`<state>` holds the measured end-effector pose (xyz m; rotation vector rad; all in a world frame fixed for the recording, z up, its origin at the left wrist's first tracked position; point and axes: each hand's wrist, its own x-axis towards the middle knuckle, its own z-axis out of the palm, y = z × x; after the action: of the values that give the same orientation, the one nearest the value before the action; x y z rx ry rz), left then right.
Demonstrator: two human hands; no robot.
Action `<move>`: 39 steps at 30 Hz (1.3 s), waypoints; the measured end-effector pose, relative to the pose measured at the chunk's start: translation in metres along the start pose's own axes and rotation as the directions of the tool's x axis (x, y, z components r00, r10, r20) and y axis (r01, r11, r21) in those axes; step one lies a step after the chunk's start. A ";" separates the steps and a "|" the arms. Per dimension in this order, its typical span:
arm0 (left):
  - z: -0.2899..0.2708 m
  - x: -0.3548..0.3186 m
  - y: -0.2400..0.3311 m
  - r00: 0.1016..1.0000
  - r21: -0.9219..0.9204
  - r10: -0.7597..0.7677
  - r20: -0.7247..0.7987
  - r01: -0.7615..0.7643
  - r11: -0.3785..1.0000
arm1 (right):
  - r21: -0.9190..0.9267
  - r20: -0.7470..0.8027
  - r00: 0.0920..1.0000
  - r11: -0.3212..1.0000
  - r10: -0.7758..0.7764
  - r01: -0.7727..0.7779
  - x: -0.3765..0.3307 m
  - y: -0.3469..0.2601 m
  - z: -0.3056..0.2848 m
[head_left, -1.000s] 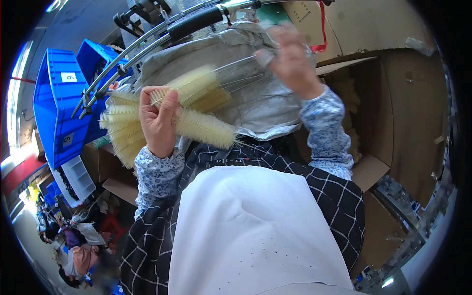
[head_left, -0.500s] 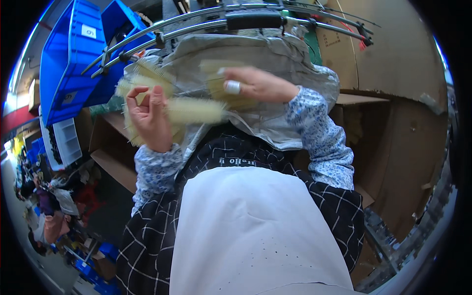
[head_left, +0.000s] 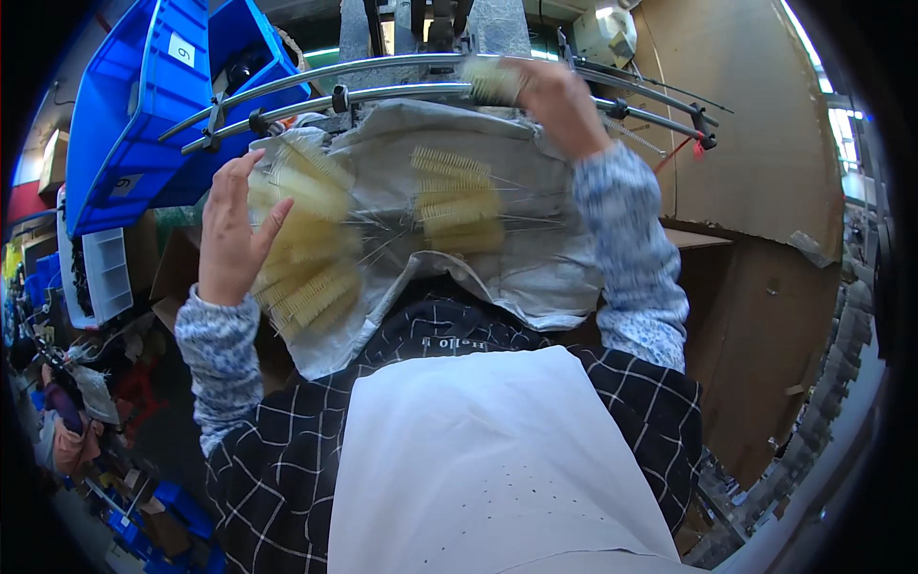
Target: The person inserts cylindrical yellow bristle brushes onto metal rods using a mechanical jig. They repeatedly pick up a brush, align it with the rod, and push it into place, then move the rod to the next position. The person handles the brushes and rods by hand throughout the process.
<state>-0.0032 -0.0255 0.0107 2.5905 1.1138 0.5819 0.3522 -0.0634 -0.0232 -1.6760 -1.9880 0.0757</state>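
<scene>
My left hand is open, fingers and thumb spread, at the left edge of a pile of pale yellow bristle brushes. Thin wire stems stick out of the pile toward the middle. A smaller group of the same brushes lies on the grey cloth over my lap. Up at the metal rails, my right hand is blurred by motion, its fingers closed on a yellow bristle brush. That brush hides part of the front rail; its exact grip is smeared.
Two curved metal rails cross in front of me. Blue bins stand at the left, with a white compartment tray below. A large cardboard sheet and an open cardboard box are on the right.
My right hand has moved up and forward to the rails. My left hand has shifted left and opened out. The brush that lay crosswise by my left hand is gone from there.
</scene>
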 end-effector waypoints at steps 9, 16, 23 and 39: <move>0.011 0.010 -0.017 0.915 -0.195 -0.041 0.402 0.129 0.972 | -0.373 -0.119 0.979 0.907 0.164 -0.197 0.047 0.075 0.039; -0.001 0.009 -0.015 0.897 -0.371 -0.190 0.399 0.347 0.861 | -0.335 -0.147 0.988 0.938 0.042 -0.090 0.050 0.078 0.039; -0.039 0.012 0.006 0.972 -0.445 -0.191 0.134 0.231 0.865 | -0.387 -0.040 0.994 0.916 0.097 -0.105 0.060 0.083 0.036; -0.072 -0.002 0.015 0.905 -0.630 -0.378 -0.197 0.179 0.756 | -0.308 -0.220 0.833 0.774 0.508 -0.553 0.011 0.106 0.006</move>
<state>-0.0278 -0.0318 0.0797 1.7765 1.1436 1.0955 0.4442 -0.0274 -0.0635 -2.3852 -1.4317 -0.2017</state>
